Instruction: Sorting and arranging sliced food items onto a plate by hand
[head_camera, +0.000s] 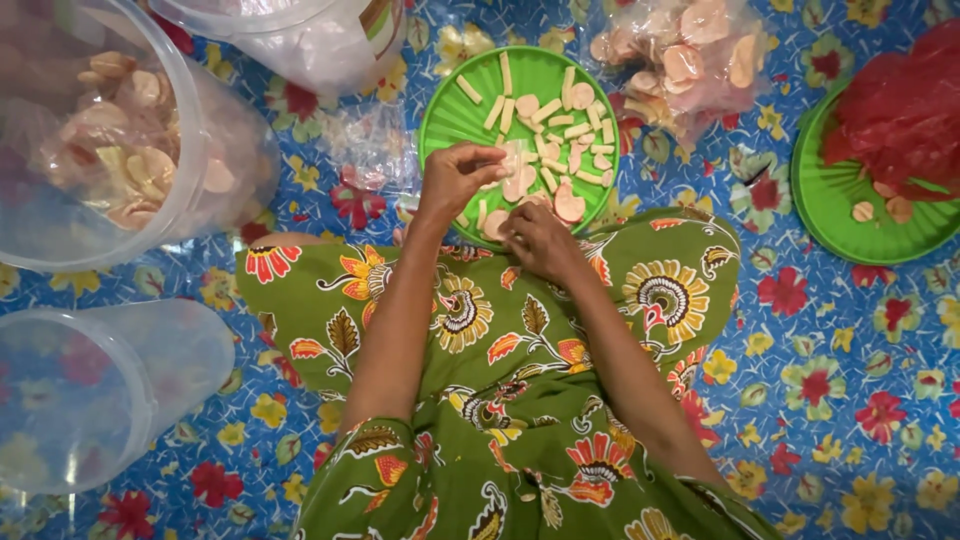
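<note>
Leftmost, a clear bucket (100, 140) holds round crackers, an empty one (90, 400) below it. Mid-frame, sorting seems under way: the left hand (455, 180) pinches a pale cracker piece (512, 160) over the green plate (450, 110); the right hand (540, 240) curls at the plate's near edge, fingers pressed on chips (568, 205). Next calls for careful picking. Further right, a cracker bag (690, 55), another plate (840, 215)

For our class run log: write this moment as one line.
left hand: pinching crackers | right hand: on crackers | green plate: rounds, sticks | clear bucket: crackers
</note>
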